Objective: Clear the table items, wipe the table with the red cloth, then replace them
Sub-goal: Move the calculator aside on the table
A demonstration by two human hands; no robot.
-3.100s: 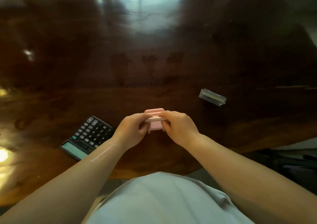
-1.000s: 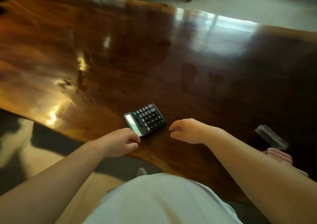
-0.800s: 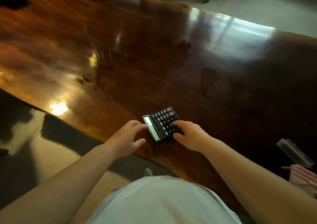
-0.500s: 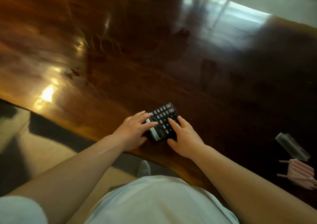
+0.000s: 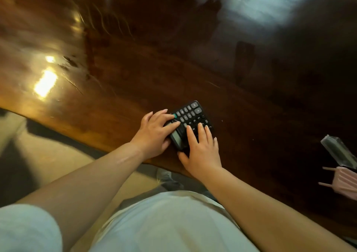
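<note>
A black calculator (image 5: 195, 116) lies on the dark glossy wooden table (image 5: 135, 68), close to its near edge. My left hand (image 5: 154, 132) rests on the calculator's left side, fingers spread over the display end. My right hand (image 5: 202, 149) lies flat on its lower keys, thumb at its near corner. Both hands touch it while it lies on the wood. A pink ribbed holder (image 5: 345, 184) and a clear plastic case (image 5: 340, 153) sit at the right edge of the view. No red cloth is in sight.
The table's near edge runs diagonally from the left down to my body. Pale floor (image 5: 38, 164) shows beyond that edge on the left. Bright light reflections (image 5: 45, 81) glare on the wood at the left.
I let go of the pink holder, now lying at the right. Both hands went to the calculator and now press on it. It has turned slightly.
</note>
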